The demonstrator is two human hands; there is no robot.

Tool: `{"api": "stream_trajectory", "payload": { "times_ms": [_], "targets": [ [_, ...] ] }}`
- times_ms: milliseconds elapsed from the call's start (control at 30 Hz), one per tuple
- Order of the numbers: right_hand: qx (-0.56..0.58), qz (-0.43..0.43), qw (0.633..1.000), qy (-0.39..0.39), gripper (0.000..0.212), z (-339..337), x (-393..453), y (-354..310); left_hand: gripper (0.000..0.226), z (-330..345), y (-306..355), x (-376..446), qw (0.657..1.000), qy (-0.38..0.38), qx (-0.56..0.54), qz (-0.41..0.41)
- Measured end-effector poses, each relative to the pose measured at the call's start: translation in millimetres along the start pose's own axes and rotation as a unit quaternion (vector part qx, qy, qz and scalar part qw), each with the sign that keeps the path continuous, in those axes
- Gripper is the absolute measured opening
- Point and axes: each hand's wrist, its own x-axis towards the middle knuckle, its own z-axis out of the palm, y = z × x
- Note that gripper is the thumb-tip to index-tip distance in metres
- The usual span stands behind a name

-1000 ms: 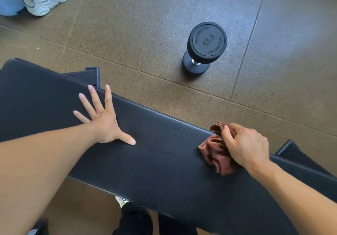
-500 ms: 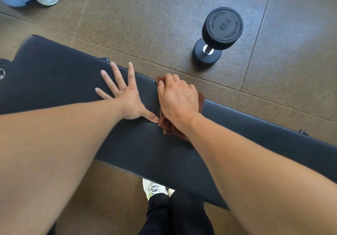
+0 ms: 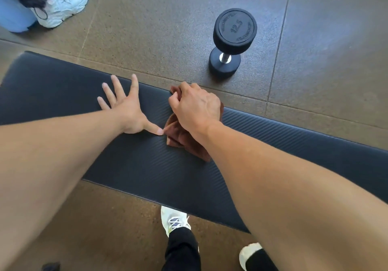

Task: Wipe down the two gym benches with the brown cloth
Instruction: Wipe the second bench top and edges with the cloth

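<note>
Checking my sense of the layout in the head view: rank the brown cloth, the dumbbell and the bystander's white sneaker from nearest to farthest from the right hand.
1. Brown cloth: under the right hand, on the bench.
2. Dumbbell: on the floor beyond the bench, upright.
3. White sneaker: far top left corner.

The bench pad is black with fine diagonal ribbing; the cloth on it is reddish brown; the floor is speckled brown rubber; the dumbbell is black with a silver handle; nearby sneakers are white.
</note>
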Motion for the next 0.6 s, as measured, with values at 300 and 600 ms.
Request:
{"api": "stream_trajectory", "payload": {
  "times_ms": [300,600],
  "targets": [
    [-0.031,0.007,0.999,0.003,0.033,-42.9,-48.5,122.8,0.167,39.4,141.4,-36.0,0.965,-0.062,0.118,0.226],
    [-0.104,0.217,0.971,0.004,0.034,-125.4,-139.6,353.7,0.165,98.2,259.4,-82.4,0.975,-0.107,0.132,0.143]
  ]
}}
